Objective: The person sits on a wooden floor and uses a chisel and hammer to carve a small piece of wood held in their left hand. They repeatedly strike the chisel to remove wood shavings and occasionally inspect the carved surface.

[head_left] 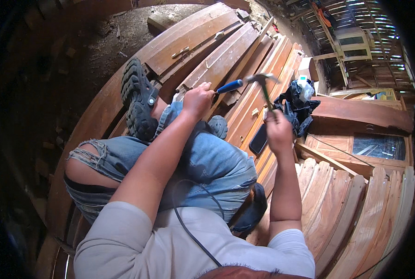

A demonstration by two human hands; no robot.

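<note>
Left hand (199, 100) grips slim blue-handled tool (230, 86), handle projecting rightward; right hand (279, 131) clasps green-handled metal hammer (264, 84) (head near handle's end).

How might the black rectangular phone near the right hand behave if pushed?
The phone would probably slide, not roll: it lies flat on brown wooden boards. Its glossy face suggests it may be slippery and somewhat fragile.

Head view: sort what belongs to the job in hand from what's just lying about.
In the job, judging by what is held:
blue-handled tool, in the left grip
hammer, in the right grip
probably the brown board by the left grip

Apparently just lying about:
phone
black plastic bag
wooden block
</note>
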